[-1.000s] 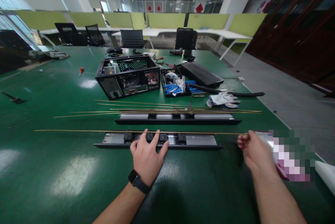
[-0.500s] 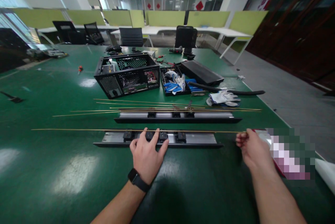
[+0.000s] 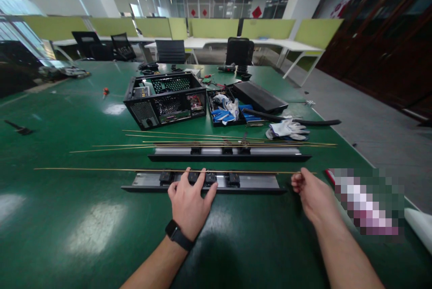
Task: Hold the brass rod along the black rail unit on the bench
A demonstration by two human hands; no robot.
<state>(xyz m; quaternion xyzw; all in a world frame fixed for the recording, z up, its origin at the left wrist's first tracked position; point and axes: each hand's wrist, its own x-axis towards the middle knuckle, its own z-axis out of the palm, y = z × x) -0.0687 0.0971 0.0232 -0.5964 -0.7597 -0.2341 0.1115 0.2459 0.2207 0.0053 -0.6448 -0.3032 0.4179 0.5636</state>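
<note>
My left hand [image 3: 191,200], a dark watch on its wrist, lies with fingers spread on the black blocks in the middle of the near grey rail [image 3: 256,182]. A long thin brass rod [image 3: 101,170] runs left to right just behind that rail. My right hand [image 3: 309,194] is closed in a pinch on the rod's right end, a little beyond the rail's right tip. A second rail [image 3: 270,152] lies further back with several more brass rods [image 3: 168,136] across and behind it.
An open black computer case [image 3: 162,97] stands behind the rods, with a tray of blue-and-white gloves [image 3: 225,111], a black panel [image 3: 258,95] and loose white gloves [image 3: 288,128] to its right. The table's right edge is close to my right hand.
My right hand has slid left along with the brass rod; the rod's left end reaches further left. My left hand has stayed on the rail.
</note>
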